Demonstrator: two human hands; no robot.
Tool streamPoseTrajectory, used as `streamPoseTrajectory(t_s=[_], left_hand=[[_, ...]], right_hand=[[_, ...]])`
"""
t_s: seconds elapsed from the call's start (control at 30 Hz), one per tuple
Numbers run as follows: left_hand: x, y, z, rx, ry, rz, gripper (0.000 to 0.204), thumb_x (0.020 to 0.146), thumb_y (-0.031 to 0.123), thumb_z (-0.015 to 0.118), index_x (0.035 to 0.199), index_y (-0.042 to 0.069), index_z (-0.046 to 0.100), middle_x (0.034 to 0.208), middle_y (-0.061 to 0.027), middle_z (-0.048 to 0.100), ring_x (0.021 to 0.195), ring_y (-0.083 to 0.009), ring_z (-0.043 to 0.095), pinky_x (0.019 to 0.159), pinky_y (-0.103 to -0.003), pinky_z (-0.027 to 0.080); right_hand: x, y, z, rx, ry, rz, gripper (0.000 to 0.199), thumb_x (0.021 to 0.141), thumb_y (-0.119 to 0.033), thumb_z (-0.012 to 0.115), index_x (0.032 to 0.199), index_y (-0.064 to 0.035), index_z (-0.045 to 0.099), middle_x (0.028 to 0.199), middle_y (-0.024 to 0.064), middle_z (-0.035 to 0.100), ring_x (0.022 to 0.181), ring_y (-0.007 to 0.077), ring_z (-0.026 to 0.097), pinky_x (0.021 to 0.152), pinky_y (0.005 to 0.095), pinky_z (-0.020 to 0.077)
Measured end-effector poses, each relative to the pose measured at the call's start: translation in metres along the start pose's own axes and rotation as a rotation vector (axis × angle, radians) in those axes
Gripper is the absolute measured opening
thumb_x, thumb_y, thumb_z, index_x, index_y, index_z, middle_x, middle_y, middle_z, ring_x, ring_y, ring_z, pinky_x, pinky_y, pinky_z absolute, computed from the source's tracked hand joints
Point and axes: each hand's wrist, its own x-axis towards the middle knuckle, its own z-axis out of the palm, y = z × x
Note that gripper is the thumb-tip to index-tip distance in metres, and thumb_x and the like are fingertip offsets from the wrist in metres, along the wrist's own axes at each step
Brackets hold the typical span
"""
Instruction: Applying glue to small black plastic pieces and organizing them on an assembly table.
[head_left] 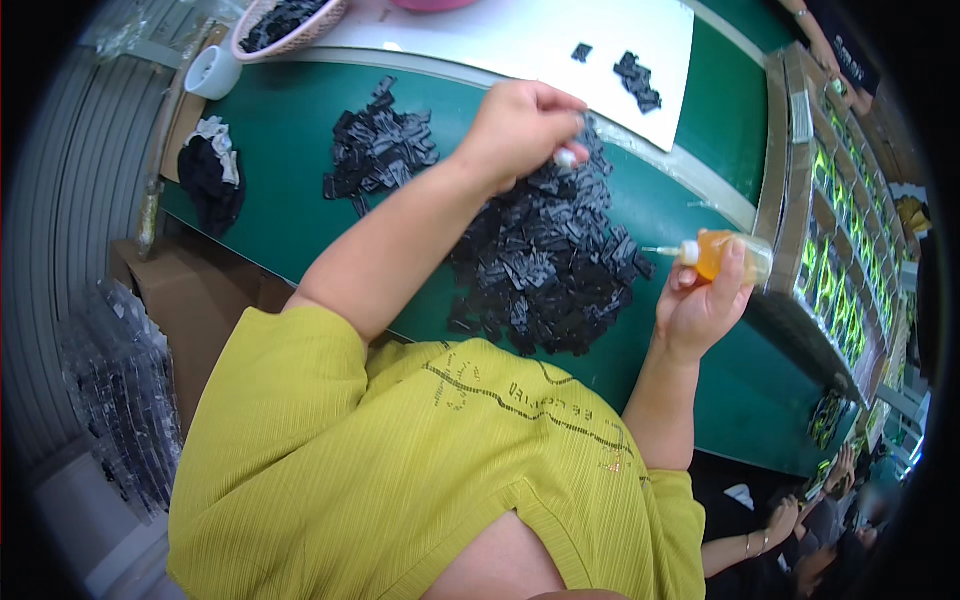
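Over black parts (540,265) — amber, needle-tipped bottle (722,255).

The left hand (520,125) is closed around a small white thing (566,157); only its tip shows below the fingers, too little to tell what it is. The right hand (700,300) covers the lower side of a small orange bottle (722,255), whose thin nozzle is almost too fine to see. At twelve o'clock a pink basket (290,35) of black pieces and a pink bowl (435,4) are cut off by the top edge. The big pile of black pieces (545,265) is too small to make out piece by piece. At five o'clock, other people's hands (785,520) are blurred and dark.
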Motion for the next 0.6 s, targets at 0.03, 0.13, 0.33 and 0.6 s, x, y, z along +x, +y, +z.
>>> streamPoseTrajectory(t_s=[0.03,0.13,0.33,0.6], left_hand=[[0.022,0.005,-0.006,0.080,0.063,0.055,0.022,0.082,0.002,0.062,0.102,-0.008,0.060,0.084,-0.0145,0.065,0.067,-0.0189,0.067,0.059,-0.027,0.056],[0.083,0.014,-0.020,0.303,0.225,0.147,0.018,0.081,0.002,0.063,0.097,-0.006,0.061,0.084,-0.0139,0.065,0.067,-0.0193,0.068,0.059,-0.027,0.055],[0.113,0.021,-0.034,0.651,0.256,0.133,0.017,0.082,0.010,0.063,0.094,-0.002,0.064,0.082,-0.0100,0.066,0.067,-0.0174,0.069,0.054,-0.027,0.052],[0.027,0.055,-0.164,0.855,0.424,0.247,0.021,0.076,0.022,0.063,0.088,0.005,0.068,0.070,-0.0079,0.066,0.058,-0.0143,0.064,0.054,-0.029,0.049]], right_hand=[[0.000,0.000,0.001,-0.013,0.011,0.002,0.016,0.093,-0.021,0.056,0.090,-0.0053,0.053,0.073,0.0053,0.058,0.047,0.0082,0.047,0.039,0.0189,0.0365],[-0.002,0.000,0.003,-0.013,0.004,-0.021,0.015,0.093,-0.020,0.057,0.091,-0.0053,0.054,0.075,0.0063,0.059,0.046,0.0084,0.047,0.039,0.0184,0.0376],[-0.004,0.002,-0.002,-0.025,-0.010,-0.041,0.015,0.092,-0.020,0.058,0.091,-0.0052,0.054,0.076,0.0067,0.060,0.046,0.0079,0.048,0.038,0.0177,0.0380],[-0.003,-0.001,-0.006,0.011,-0.018,0.019,0.020,0.091,-0.023,0.060,0.093,-0.0040,0.055,0.078,0.0085,0.060,0.047,0.0081,0.047,0.038,0.0175,0.0365]])
